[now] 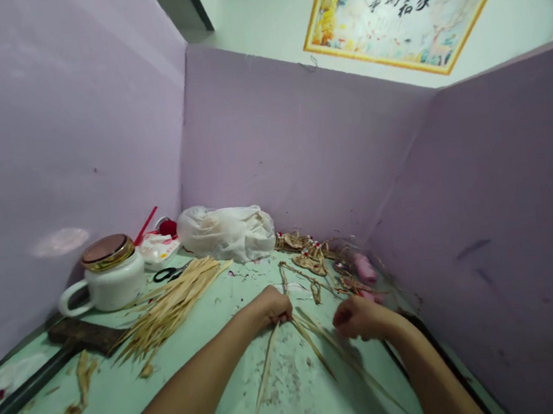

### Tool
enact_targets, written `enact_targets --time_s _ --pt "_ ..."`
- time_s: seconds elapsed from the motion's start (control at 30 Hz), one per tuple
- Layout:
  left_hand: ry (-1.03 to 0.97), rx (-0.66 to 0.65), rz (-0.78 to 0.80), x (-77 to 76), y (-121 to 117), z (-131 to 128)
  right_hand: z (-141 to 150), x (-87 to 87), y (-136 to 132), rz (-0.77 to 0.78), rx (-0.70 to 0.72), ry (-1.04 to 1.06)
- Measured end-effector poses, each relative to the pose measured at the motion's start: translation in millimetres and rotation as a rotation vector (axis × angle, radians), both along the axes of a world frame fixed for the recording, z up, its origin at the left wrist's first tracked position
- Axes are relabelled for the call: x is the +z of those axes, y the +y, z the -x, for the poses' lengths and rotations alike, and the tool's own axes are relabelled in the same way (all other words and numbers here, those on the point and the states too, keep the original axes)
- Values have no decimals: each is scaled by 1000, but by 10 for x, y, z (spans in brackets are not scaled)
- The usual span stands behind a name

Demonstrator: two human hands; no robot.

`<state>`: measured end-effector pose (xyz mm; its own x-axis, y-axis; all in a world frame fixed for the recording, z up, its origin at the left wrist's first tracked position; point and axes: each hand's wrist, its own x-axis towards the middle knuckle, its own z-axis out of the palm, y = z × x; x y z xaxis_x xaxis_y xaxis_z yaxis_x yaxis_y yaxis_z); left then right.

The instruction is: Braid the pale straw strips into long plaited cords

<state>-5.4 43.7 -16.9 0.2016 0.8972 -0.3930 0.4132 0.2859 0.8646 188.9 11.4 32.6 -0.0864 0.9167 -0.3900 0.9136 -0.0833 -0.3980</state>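
My left hand (272,303) is closed around the joined ends of several pale dried straw strands (315,349). Their loose ends fan out toward me over the table. A thin twisted straw cord (284,276) runs from that fist toward the back. To the right, my right hand (363,317) is curled with its fingertips together, just beside the rightmost strand. Whether anything is pinched in it is hidden. Left of my hands lies a thick bundle of loose dried straw (177,303).
A hammer (88,334) and a lidded white mug (114,280) stand at the left, near black-handled scissors (166,274). A white plastic bag (227,233) sits at the back. Woven straw pieces (308,265) and a pink roll (365,268) lie back right. Purple panels (299,144) enclose the table.
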Motion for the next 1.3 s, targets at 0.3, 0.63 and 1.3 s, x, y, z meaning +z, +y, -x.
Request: enact_targets --time_s 0.3,0.63,1.3 --pt "97 -11 -15 139 -88 3 394 -252 164 -397 -10 -63" --pt "16 -55 14 112 -46 41 397 -294 178 -355 36 293" --pt "-93 -99 37 108 -15 90 446 -211 77 92 -136 647"
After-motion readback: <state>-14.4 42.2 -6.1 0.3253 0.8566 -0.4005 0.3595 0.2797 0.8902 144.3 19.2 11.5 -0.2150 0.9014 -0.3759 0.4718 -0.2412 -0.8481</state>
